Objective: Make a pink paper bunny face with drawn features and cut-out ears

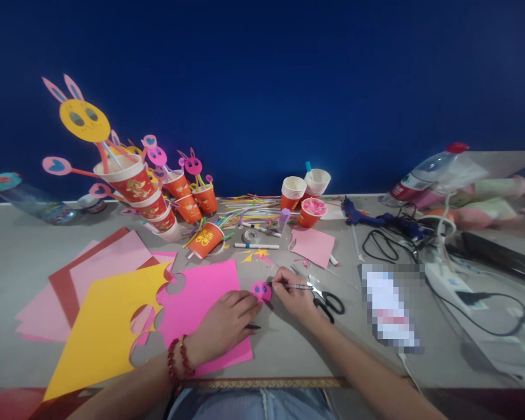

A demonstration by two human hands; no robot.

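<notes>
A small pink paper circle (261, 292) with two dark blue eyes lies on the table between my hands. The fingertips of my left hand (230, 318) press on its left edge and hold it down, while the palm rests over a bright pink sheet (201, 286). A black pen cap (252, 326) sticks out from beneath the left hand; whether the fingers grip it is hidden. In a pinch, my right hand (295, 294) holds a slim pen (298, 286), its tip at the circle's right edge. Black-handled scissors (328, 300) lie beside the right hand.
Cut yellow paper (100, 315) and other sheets spread left. Decorated cups (133, 189) with paper rabbit faces stand behind them. Straws, a tipped cup (205, 240) and a marker (256, 246) lie mid-table. Right are a glue gun (361, 216), a blurred-out object (389, 309) and a power strip (450, 286).
</notes>
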